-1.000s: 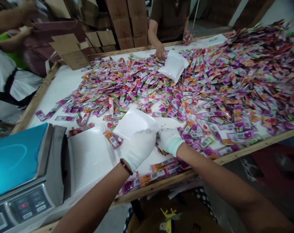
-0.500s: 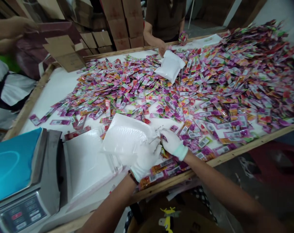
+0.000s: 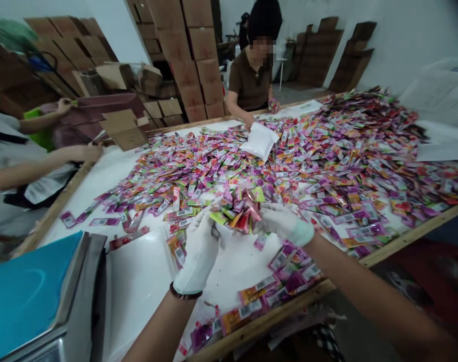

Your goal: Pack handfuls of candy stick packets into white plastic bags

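Observation:
My left hand [image 3: 202,241], in a white glove, is closed around one side of a bunch of small colourful packets [image 3: 238,213]. Gripping the other side is my gloved right hand [image 3: 280,221], its fingers bent against the packets. The bunch is lifted over a bare white patch of the table [image 3: 232,269]. Beyond it spreads a wide heap of purple, orange and green packets [image 3: 312,151]. A stack of white bags [image 3: 138,271] lies left of my left hand.
A scale with a blue top [image 3: 28,286] stands at the lower left. Across the table a person [image 3: 251,75] touches a white pouch [image 3: 259,142]. Another person's arms [image 3: 44,161] are at left, near an open carton [image 3: 125,130]. A wooden rim [image 3: 350,269] edges the table.
The white bag that was at my left hand is no longer seen there. Both hands have come up with a bunch of packets between them. The view has tilted upward.

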Available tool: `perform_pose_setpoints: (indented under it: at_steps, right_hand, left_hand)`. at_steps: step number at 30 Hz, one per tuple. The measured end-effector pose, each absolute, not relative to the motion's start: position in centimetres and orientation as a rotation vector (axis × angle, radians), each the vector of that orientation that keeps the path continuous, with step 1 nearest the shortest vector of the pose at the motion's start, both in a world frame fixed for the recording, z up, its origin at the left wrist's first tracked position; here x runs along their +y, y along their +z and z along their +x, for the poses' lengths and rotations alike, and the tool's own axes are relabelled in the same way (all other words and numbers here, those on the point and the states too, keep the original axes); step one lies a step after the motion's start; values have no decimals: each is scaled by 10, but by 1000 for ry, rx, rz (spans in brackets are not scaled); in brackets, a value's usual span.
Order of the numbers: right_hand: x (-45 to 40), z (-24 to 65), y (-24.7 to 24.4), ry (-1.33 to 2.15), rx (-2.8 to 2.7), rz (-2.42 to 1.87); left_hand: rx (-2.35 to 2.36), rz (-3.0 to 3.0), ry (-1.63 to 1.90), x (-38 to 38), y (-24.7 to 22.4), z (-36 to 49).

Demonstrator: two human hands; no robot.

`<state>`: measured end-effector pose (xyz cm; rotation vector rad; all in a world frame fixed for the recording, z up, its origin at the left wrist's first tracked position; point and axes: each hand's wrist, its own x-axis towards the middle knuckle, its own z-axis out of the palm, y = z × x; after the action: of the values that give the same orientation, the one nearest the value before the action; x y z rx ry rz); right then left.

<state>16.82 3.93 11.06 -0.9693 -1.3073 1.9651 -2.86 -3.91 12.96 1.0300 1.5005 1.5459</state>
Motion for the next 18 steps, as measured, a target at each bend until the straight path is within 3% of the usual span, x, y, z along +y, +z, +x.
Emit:
perform_pose_setpoints:
  at_steps: [6,13,18]
  right_hand:
    - [63,155,165,2022,-1549,-991]
    - [68,159,212,1373,-2103,-1090]
    - [67,171,227,1434,-1962,-1013]
  left_hand:
    - [1339,947,1606,-33,156,-26]
    - [1512,1212,1452,-34,188,-37]
    - [1824,1755,1247,-27,197,-57]
